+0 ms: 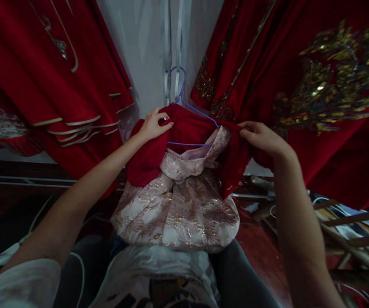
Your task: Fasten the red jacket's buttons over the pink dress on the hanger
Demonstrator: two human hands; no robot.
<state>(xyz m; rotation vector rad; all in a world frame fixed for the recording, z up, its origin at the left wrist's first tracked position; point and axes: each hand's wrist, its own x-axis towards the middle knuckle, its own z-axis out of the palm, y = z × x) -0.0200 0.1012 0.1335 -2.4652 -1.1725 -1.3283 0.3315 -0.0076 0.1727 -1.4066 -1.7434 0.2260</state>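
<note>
A small red jacket [187, 124] is draped over a purple wire hanger [183, 87], together with a pale pink brocade dress [178, 209] with metallic leaf patterning. The dress's puffed skirt spreads downward over the person's lap. My left hand [154, 124] is closed on the jacket at its left shoulder, thumb and forefinger curved. At the other side, my right hand [261, 136] pinches the jacket's edge and holds it out to the right, near the dress's shoulder strap. The hanger's hook hangs at a white metal strip [167, 51].
Red garments with pale trim [81, 85] hang at the left. On the right are red garments with gold sequin embroidery [341, 77]. A wooden rack [354, 239] stands low at the right. White cables [82, 273] run near the left leg.
</note>
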